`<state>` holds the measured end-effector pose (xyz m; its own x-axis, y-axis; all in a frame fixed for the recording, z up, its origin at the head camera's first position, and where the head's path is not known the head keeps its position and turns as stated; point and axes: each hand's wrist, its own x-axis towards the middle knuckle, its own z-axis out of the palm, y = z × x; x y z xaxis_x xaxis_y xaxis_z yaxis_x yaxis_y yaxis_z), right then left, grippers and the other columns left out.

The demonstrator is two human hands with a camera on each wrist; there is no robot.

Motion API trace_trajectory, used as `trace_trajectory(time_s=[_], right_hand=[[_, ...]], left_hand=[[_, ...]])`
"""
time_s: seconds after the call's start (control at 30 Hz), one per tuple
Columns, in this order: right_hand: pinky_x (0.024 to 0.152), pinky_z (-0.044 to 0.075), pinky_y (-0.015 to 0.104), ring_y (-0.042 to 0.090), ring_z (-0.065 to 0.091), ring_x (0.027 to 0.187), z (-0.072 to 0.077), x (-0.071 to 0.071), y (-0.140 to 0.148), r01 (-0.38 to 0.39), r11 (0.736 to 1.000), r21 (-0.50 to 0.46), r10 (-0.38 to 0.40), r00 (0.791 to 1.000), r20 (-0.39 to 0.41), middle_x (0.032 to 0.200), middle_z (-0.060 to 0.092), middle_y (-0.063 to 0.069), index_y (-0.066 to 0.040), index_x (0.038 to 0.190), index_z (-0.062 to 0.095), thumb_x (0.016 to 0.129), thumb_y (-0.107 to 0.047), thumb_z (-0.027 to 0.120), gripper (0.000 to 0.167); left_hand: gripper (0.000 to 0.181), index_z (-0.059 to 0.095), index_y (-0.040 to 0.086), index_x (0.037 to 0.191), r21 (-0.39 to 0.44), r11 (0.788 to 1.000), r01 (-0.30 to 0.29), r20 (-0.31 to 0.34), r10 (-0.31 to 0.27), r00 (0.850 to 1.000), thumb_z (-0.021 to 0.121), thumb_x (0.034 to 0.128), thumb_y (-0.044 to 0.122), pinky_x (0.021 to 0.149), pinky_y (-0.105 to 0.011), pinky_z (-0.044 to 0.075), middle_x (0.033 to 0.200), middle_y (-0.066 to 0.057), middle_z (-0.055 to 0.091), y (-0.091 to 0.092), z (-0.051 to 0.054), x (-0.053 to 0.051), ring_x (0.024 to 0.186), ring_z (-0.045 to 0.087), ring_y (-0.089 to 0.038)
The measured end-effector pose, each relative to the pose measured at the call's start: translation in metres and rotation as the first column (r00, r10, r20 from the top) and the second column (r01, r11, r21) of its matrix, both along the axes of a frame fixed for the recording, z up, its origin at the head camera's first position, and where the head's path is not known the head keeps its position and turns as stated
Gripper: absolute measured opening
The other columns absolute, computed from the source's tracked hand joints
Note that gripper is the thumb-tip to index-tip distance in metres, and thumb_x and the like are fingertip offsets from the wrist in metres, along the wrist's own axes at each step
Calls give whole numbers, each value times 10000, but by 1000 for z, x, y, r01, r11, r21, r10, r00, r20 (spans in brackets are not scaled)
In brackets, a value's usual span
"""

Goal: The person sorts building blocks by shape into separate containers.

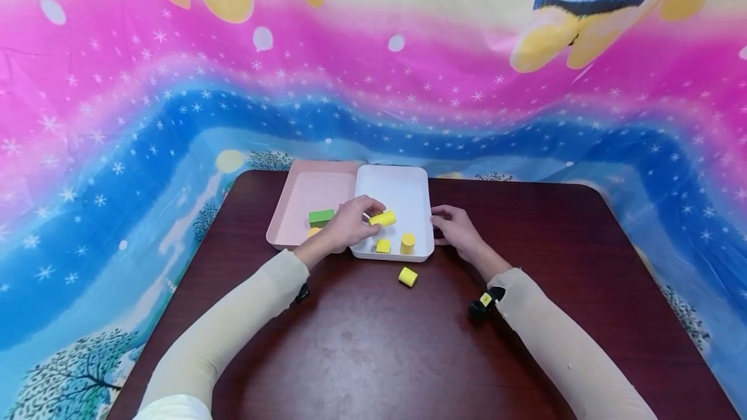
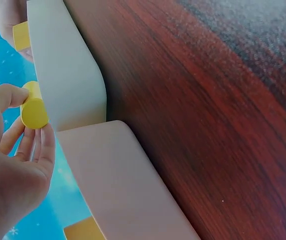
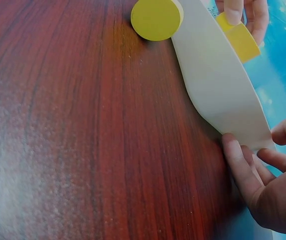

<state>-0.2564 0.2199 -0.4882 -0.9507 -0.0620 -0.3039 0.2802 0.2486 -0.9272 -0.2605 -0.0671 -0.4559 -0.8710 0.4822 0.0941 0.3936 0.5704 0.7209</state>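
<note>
My left hand [image 1: 348,224] pinches a yellow cylinder [image 1: 382,218] between thumb and fingers, above the white tray [image 1: 403,190]. In the left wrist view the cylinder [image 2: 34,113] turns its round end to the camera, beside the tray's rim. My right hand [image 1: 461,233] is at the tray's right side, its fingertips touching the outer wall, as the right wrist view shows. Inside the white tray are an upright yellow cylinder [image 1: 407,244] and a small yellow block [image 1: 382,246]. Another yellow cylinder [image 1: 408,277] lies on the table before the tray.
A pink tray [image 1: 284,212] stands against the white tray's left side. It contains a green block [image 1: 321,218] and an orange block [image 1: 313,232], partly hidden by my left arm. The dark wooden table [image 1: 373,355] backs onto a printed cloth [image 1: 373,109].
</note>
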Motion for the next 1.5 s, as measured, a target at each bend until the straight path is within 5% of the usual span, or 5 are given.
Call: trace_trajectory(time_s=[0.5, 0.83, 1.17, 1.5], right_hand=[[819, 648, 417, 349, 621, 1238, -3, -1, 1, -3, 1000, -7, 3, 1000, -11, 1392, 588, 203, -45, 1502, 535, 1117, -178, 543, 407], [821, 647, 416, 355, 609, 1248, -3, 0, 0, -4, 1000, -8, 4, 1000, -25, 1409, 578, 212, -36, 1495, 546, 1114, -173, 545, 405], [814, 649, 414, 350, 618, 1240, -5, -1, 0, 2, 1000, -1, -2, 1000, -25, 1405, 579, 191, -51, 1480, 558, 1110, -181, 550, 391], [807, 650, 416, 354, 615, 1243, -4, -1, 1, -5, 1000, 9, 5, 1000, -25, 1405, 583, 189, -59, 1484, 558, 1109, -192, 556, 398]], left_hand=[[383, 697, 39, 1313, -56, 998, 39, -27, -41, 999, 781, 946, 104, 984, -335, 567, 1223, -75, 677, 2, -3, 0, 1133, 658, -220], [399, 669, 4, 1351, -21, 998, 67, -36, -68, 997, 761, 978, 113, 1023, -407, 554, 1246, -97, 660, -4, 2, 1, 1147, 648, -256], [431, 659, 80, 1369, -79, 991, 106, -65, -111, 992, 788, 974, 193, 1040, -338, 542, 1275, -30, 655, -5, 7, 12, 1178, 647, -184], [472, 665, 60, 1378, -51, 987, 152, -83, -156, 984, 807, 956, 217, 1050, -357, 540, 1285, -31, 658, -7, 20, 27, 1185, 648, -194]])
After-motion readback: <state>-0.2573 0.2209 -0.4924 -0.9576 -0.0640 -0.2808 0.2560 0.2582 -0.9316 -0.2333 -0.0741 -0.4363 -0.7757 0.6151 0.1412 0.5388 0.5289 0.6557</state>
